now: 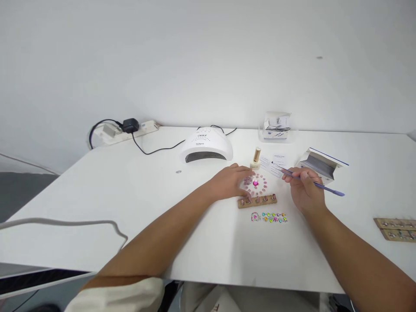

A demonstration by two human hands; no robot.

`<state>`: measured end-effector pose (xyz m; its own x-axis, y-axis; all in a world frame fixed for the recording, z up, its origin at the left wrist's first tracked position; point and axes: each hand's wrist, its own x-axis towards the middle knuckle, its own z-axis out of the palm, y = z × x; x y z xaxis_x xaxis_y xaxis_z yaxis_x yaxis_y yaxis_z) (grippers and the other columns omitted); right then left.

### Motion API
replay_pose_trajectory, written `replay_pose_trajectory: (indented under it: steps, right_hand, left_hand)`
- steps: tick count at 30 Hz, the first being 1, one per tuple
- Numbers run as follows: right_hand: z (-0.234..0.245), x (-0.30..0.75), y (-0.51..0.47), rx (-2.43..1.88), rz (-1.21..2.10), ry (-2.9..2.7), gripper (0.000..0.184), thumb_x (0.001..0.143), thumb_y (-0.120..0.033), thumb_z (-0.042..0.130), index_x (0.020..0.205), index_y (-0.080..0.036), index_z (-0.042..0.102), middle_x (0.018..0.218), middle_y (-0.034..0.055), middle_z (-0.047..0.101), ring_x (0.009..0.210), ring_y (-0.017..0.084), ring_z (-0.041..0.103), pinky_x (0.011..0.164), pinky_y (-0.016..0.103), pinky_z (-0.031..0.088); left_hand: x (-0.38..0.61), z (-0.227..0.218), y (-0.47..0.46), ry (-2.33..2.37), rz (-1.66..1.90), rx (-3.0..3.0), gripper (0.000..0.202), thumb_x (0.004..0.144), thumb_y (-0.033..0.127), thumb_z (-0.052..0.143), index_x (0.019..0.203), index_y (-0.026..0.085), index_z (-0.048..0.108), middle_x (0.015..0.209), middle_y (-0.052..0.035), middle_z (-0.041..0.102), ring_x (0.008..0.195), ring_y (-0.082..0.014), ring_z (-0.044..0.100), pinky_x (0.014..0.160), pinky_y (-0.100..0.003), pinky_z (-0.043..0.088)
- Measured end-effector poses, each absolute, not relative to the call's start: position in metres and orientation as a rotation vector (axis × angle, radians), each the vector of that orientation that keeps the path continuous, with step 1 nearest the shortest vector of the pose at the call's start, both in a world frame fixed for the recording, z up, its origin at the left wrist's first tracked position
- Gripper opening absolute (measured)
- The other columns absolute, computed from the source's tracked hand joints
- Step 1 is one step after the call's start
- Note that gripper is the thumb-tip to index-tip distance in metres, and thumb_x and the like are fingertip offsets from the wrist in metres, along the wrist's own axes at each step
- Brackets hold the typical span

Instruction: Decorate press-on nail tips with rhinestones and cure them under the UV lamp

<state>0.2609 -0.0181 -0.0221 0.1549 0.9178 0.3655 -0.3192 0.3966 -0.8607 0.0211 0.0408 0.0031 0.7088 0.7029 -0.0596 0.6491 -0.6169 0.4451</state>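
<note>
My right hand grips a slim purple brush, its thin end pointing left over small printed cards. My left hand rests on the table with thumb and fingers apart, around the left side of a ring of pink nail tips with a bright pink gem in its middle. The left thumb reaches the wooden strip, which carries several small pink nail tips. In front of the strip lie colourful heart-shaped gems. A gold-capped polish bottle stands behind the ring.
A white nail lamp stands at the back, its cable running to a power strip. Behind the right hand is an open white box. A clear container holds packets. More wooden strips lie far right.
</note>
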Motion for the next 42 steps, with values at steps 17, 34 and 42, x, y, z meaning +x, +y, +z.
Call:
replay_pose_trajectory:
  steps: [17, 34, 42]
  right_hand:
    - [-0.030, 0.252, -0.015, -0.869, 1.258, -1.103, 0.022, 0.084, -0.043, 0.062, 0.077, -0.023, 0.067, 0.066, -0.0003, 0.067, 0.077, 0.019, 0.066, 0.082, 0.040, 0.049]
    - [-0.036, 0.246, -0.012, -0.857, 1.320, -1.258, 0.021, 0.089, -0.039, 0.056, 0.084, -0.022, 0.067, 0.073, 0.0016, 0.071, 0.084, 0.019, 0.068, 0.087, 0.043, 0.049]
    - [-0.020, 0.251, -0.023, -0.626, 1.179, -1.369, 0.018, 0.089, -0.035, 0.056, 0.085, -0.024, 0.070, 0.073, 0.0018, 0.071, 0.080, 0.019, 0.066, 0.087, 0.046, 0.049]
  left_hand:
    - [0.023, -0.010, 0.042, 1.092, 0.284, 2.529, 0.049, 0.081, 0.043, 0.067, 0.127, 0.029, 0.057, 0.122, -0.0019, 0.065, 0.100, -0.0236, 0.051, 0.086, -0.040, 0.035]
    - [0.016, -0.024, 0.044, 0.960, 0.596, 2.489, 0.049, 0.081, 0.040, 0.067, 0.127, 0.026, 0.056, 0.127, -0.0070, 0.058, 0.105, -0.0246, 0.050, 0.094, -0.044, 0.038]
    - [0.013, -0.014, 0.033, 0.866, 0.908, 1.731, 0.055, 0.086, 0.034, 0.059, 0.138, 0.029, 0.041, 0.124, -0.0080, 0.057, 0.093, -0.0165, 0.053, 0.088, -0.039, 0.046]
